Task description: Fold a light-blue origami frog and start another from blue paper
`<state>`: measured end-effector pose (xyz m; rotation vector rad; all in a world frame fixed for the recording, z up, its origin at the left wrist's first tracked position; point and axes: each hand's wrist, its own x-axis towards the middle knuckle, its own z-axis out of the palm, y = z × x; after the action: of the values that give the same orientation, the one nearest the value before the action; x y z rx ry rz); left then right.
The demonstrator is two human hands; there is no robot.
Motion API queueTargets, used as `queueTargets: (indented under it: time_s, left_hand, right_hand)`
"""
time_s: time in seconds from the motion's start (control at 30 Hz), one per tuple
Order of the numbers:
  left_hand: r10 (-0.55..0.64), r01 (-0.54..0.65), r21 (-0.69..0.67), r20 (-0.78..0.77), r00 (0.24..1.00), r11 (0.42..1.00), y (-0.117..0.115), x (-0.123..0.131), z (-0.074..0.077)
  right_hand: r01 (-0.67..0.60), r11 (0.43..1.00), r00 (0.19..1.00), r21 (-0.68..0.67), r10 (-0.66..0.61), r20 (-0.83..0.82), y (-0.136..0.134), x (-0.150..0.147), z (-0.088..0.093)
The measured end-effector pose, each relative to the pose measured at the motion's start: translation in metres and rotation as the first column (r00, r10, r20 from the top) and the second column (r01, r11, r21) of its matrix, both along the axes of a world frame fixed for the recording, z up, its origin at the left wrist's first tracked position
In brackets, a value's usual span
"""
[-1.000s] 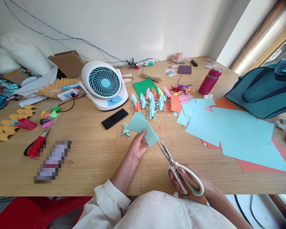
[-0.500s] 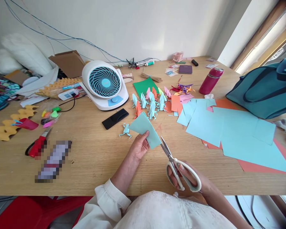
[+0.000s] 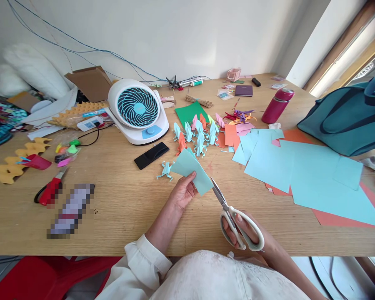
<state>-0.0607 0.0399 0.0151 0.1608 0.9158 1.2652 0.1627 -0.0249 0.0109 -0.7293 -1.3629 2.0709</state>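
- Above the bench, in from its front edge, the left hand pinches a pale blue-green, straight-edged paper piece, thumb on top.
- The right hand has its fingers closed through the loops of white-handled steel scissors, blades at the paper's right-hand edge; I can't tell whether they bite.
- I'd pinch firmly so the paper stays flat, thumb clear of the blades.
- Smooth strokes, cutting nearer the pivot, should leave a cleaner edge.

Scissors at the edge of light-blue paper.
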Motion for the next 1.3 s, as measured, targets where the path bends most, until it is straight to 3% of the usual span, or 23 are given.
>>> queueTargets:
  time_s: [0.3, 0.6, 0.77, 0.9, 1.3]
  left_hand:
    - [0.005, -0.005, -0.013, 0.006, 1.0, 1.0, 0.0, -0.001, 0.003]
    - [0.025, -0.025, -0.008, 0.013, 1.0, 1.0, -0.001, -0.002, 0.004]
    - [-0.004, 0.004, 0.038, 0.013, 1.0, 0.999, -0.004, -0.001, 0.003]
    - [-0.059, 0.06, 0.051, -0.008, 0.998, 0.997, -0.004, -0.001, 0.0]
    - [-0.08, 0.081, 0.082, -0.017, 0.997, 0.993, -0.003, 0.0, -0.001]
  right_hand:
    - [0.028, 0.999, 1.0, -0.016, -0.028, 0.013, -0.003, 0.001, -0.01]
    - [0.033, 0.999, 0.997, 0.002, -0.033, 0.076, -0.01, -0.002, 0.013]
    - [0.016, 0.998, 1.0, -0.056, -0.015, 0.023, -0.007, -0.006, 0.01]
    - [0.05, 0.998, 0.998, -0.029, -0.049, 0.035, -0.005, -0.01, 0.007]
    - [0.059, 0.998, 0.996, -0.015, -0.058, 0.062, -0.006, -0.013, 0.011]
